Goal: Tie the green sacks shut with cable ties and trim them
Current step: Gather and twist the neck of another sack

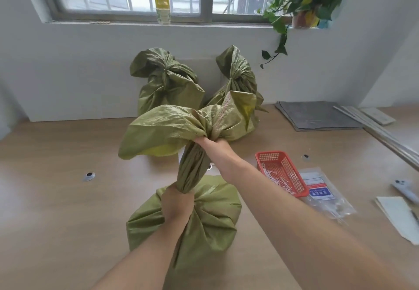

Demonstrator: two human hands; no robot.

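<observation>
Green woven sack neck is gathered and clamped, no tie on yet.
Left hand is closed at the neck's base, right hand gripped higher; cable-tie packet lies right of both, so releasing to reach could let the twist unwind.

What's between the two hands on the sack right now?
In the head view, only the sack's gathered, twisted neck runs between them: the left hand grips its base, the right hand grips higher up. No cable tie shows there.

Three green sacks, one red basket, two hands
</observation>
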